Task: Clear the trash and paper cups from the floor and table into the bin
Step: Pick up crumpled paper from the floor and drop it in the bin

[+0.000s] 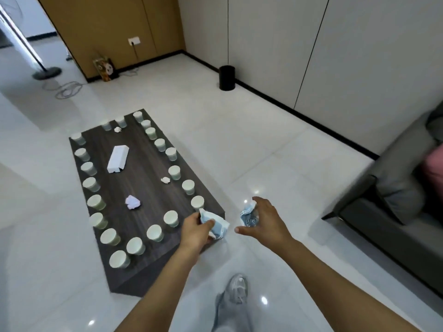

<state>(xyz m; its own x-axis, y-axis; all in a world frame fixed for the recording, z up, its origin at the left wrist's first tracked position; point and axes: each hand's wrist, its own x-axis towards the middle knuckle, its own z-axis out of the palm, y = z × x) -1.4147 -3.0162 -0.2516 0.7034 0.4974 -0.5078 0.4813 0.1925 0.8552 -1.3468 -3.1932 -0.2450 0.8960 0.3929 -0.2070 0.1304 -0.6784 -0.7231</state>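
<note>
Glossy white floor tiles [251,130] run to a black round bin [226,77] by the wall at one o'clock. White paper cups [173,218] ring the low dark wood desk [141,188] at ten o'clock. Left hand [195,230] grips a crumpled blue-white wrapper [217,224]; right hand [265,218] pinches another crumpled blue wrapper [248,215].

From my remote seat I saw a grey upholstered sofa [393,188] along the right edge, a pink cushion [434,173] lying on it. Far left stood a floor lamp with a round dark base [46,73], a grey cable coiled on the pale tiles [68,89] near it. Against the tan wood-panelled wall [107,27] leaned a small printed carton [105,68] — a white wall socket [134,40] above it.
</note>
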